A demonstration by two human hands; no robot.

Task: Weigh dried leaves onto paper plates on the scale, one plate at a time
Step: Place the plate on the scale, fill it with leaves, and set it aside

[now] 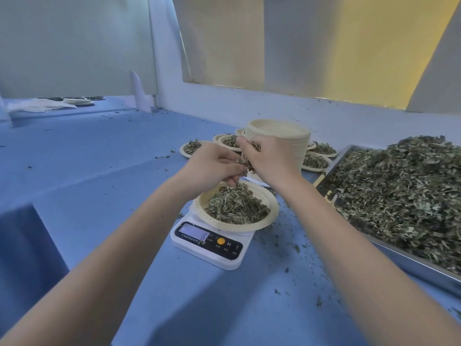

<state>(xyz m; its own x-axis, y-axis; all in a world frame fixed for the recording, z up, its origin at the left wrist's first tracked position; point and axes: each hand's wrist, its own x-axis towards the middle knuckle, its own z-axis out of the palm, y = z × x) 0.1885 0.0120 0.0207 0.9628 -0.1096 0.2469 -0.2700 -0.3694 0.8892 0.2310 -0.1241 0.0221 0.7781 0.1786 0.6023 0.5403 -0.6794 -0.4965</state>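
A cream paper plate (270,216) sits on a white kitchen scale (212,248), and a heap of dried leaves (235,204) fills its middle. Just above the plate's far edge, my left hand (212,168) and my right hand (269,158) meet, fingers curled, both holding one clump of dried leaves (245,162) between them. Some leaves hang down from my left fingers toward the heap. The scale's display is lit; its reading is too small to make out.
A metal tray (409,268) piled with dried leaves fills the right side. A tall stack of empty paper plates (282,136) stands behind my hands, with several filled plates (193,147) around it. Leaf crumbs litter the blue table (99,158).
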